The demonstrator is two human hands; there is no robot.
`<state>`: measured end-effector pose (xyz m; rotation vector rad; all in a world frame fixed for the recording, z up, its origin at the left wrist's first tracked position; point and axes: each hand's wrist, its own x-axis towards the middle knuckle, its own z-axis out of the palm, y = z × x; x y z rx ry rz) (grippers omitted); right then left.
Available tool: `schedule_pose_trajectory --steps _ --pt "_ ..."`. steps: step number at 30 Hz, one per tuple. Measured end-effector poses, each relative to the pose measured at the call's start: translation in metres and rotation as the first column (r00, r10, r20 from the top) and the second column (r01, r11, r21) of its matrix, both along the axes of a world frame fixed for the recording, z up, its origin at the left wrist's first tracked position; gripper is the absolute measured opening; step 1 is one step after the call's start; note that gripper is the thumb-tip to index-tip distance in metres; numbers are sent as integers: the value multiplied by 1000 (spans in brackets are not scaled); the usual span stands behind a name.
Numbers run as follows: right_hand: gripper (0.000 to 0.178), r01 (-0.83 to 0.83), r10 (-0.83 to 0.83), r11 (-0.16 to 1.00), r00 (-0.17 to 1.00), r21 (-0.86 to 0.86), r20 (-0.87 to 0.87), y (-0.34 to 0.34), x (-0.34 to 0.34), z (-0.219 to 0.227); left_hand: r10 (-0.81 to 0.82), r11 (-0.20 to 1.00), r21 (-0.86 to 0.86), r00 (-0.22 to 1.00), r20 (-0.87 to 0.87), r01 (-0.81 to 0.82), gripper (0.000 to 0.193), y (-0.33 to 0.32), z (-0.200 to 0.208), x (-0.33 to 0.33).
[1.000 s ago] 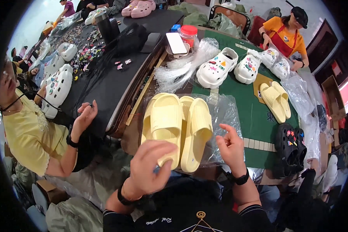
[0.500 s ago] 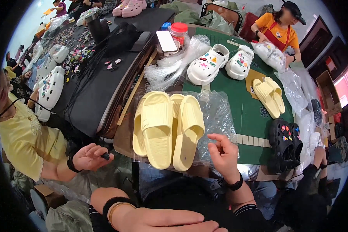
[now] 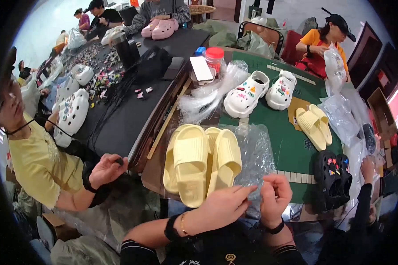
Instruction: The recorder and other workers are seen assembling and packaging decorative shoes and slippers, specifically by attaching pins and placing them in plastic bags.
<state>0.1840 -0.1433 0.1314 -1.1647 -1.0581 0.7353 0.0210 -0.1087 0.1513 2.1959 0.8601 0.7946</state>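
Two pairs of pale yellow slide sandals [image 3: 191, 152] lean together on a transparent plastic bag [image 3: 258, 145] at the table's near edge. My left hand [image 3: 219, 210] reaches across just below the slides, its fingers stretched toward my right hand; nothing shows in it. My right hand [image 3: 276, 198] is raised beside the bag's near corner, fingers curled toward the thumb. Whether anything small is between those fingertips, I cannot make out. The two hands are close but apart. Farther back stand white clogs with colourful charms [image 3: 247, 95].
Another pair of yellow slides [image 3: 311, 128] and black clogs [image 3: 334, 181] stand on the right. Thin plastic strips [image 3: 208, 99] lie near a red-lidded jar [image 3: 214, 59] and a phone [image 3: 201, 68]. A co-worker's hand [image 3: 108, 170] is close on the left, holding something small and dark.
My left hand has risen from the lower edge toward the slides and my right hand. My right hand's fingers have curled in more. The whole view has shifted slightly.
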Motion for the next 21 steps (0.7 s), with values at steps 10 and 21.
schedule_pose_trajectory --steps 10,21 --pt "10 -182 184 982 982 51 -47 -1 -8 0 7 902 -400 921 389 162 15 -3 -44 18" --pt "59 -93 19 981 918 168 396 25 -2 2 146 791 -605 933 330 90 15 11 -37 -17"
